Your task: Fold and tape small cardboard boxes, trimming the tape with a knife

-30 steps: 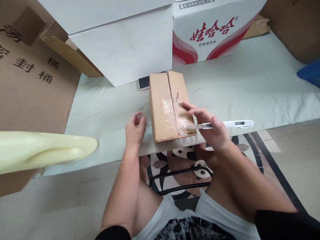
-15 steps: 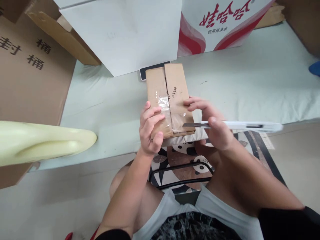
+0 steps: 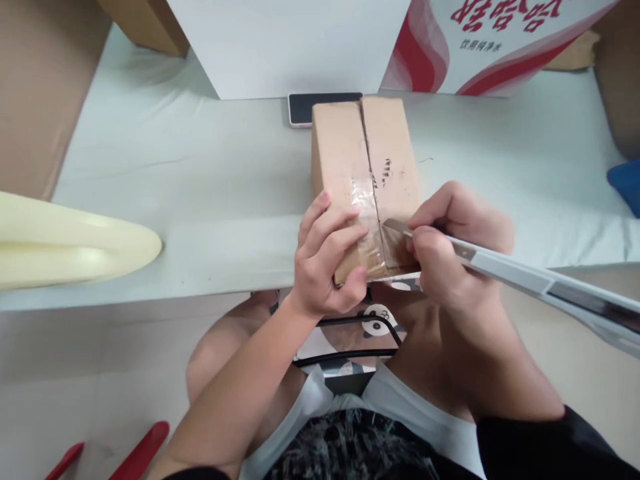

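Observation:
A small brown cardboard box [image 3: 340, 147] rests at the front edge of the cloth-covered table, its two top flaps meeting in a seam. Clear tape [image 3: 364, 197] crosses that seam near the front end. My left hand [image 3: 327, 260] grips the box's front left corner, fingers over the top and thumb at the front. In my right hand [image 3: 457, 247] is a white utility knife [image 3: 510, 270], pinched near its blade end. The bare blade [image 3: 396, 227] points left, its tip at the seam beside the tape.
Behind the box lie a phone [image 3: 325, 107] and a large white carton [image 3: 285, 47] with red print on its right side. A pale yellow rounded object [image 3: 80, 243] juts in from the left. Something blue [image 3: 627, 187] sits at the right edge.
My right hand has closed around the knife near the blade, and the tip has come to the seam. The left hand keeps its hold on the box. The view has shifted.

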Available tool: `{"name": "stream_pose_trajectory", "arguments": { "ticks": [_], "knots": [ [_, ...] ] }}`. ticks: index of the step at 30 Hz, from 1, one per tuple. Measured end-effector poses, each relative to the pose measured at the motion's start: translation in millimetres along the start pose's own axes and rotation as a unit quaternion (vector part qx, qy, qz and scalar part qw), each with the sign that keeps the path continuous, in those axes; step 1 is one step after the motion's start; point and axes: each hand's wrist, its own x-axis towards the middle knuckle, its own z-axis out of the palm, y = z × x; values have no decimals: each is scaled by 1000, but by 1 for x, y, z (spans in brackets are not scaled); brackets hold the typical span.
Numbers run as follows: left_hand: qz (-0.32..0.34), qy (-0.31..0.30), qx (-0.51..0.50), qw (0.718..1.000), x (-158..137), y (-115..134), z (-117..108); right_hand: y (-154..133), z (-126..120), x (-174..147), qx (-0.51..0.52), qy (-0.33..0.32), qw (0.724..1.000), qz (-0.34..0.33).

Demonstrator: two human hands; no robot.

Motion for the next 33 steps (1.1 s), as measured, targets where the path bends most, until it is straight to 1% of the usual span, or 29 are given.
{"name": "stream_pose_trajectory", "arguments": {
  "ticks": [5,12,17,22,25,28,30,33],
  "knots": [
    [5,8,-16,1000,1,0,0,5,1,-3,-20,3,1000,-16],
    [4,-1,-22,1000,2,0,-2,3,0,-4,-38,-1,999,-23],
    [5,-7,-28,1000,0,-2,-2,0,0,-3,-38,-22,999,-22],
    [14,-3,-30,999,1,-2,-2,-2,0,-1,-32,-28,999,-15],
    [4,-6,-25,1000,1,-1,-3,-3,0,1,-19,-38,999,-17],
    [-1,-15,-40,999,1,-1,-3,-3,1,4,-17,-38,999,-28],
    [7,-12,-44,999,0,-2,-3,-6,2,6,-19,-37,999,-26],
    [11,0,-33,999,-1,-4,-1,-11,3,8,-31,-59,998,-12]
  ]
}}
